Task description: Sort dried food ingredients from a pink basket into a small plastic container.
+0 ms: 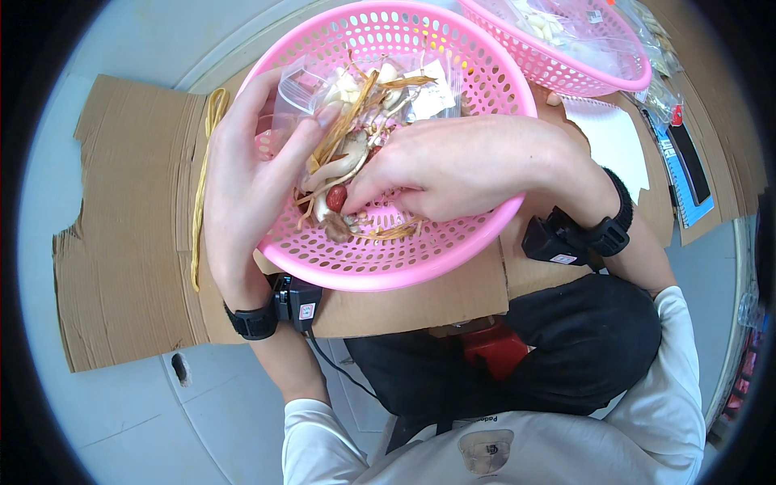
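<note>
A round pink plastic basket (388, 280) with a perforated wall stands before me. Inside it is a clear plastic bag (293, 95) with a white label (431, 93), and pale pieces show through it. My left hand (246, 182) reaches over the basket's left side, its thumb and fingers closed on the bag's edge. Dried yellow strips (346, 121), a red date (336, 198), a brown-capped mushroom (335, 229) and thin roots lie about the bag. My right hand (453, 166) is down in the basket beside the date, fingers bent together; what they hold is hidden.
Behind on the right stands a second pink basket (632, 86) with bagged white pieces. Near it lie a white spiral notebook (606, 137), a blue pack (693, 202) and a black flat object (689, 158). Cardboard (133, 218) covers the surface; a yellow cord (200, 202) runs along the left.
</note>
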Demonstrator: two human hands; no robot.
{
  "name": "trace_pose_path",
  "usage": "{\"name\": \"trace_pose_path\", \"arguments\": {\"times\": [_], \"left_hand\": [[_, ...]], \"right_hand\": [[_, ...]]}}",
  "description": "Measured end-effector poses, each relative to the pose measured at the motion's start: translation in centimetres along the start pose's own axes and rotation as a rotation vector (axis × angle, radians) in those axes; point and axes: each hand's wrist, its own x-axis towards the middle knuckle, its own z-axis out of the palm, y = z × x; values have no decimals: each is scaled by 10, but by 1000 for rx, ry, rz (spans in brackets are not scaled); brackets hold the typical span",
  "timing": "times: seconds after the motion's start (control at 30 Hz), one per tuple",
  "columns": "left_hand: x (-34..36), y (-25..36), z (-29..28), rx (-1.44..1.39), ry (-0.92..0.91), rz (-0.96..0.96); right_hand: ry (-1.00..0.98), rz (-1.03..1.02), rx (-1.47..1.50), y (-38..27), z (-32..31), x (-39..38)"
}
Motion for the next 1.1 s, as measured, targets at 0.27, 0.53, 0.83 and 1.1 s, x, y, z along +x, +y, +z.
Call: {"name": "trace_pose_path", "arguments": {"times": [0.27, 0.53, 0.83, 1.1], "left_hand": [[-1, -1, 0, 5, 1, -9], [-1, 1, 1, 0, -2, -7], [-1, -1, 2, -19, 1, -7], [-1, 0, 1, -1, 4, -14]], "right_hand": [[-38, 35, 76, -4, -3, 2], [-34, -14, 34, 1, 1, 0], [-9, 41, 19, 2, 0, 2], [8, 96, -89, -5, -5, -1]]}}
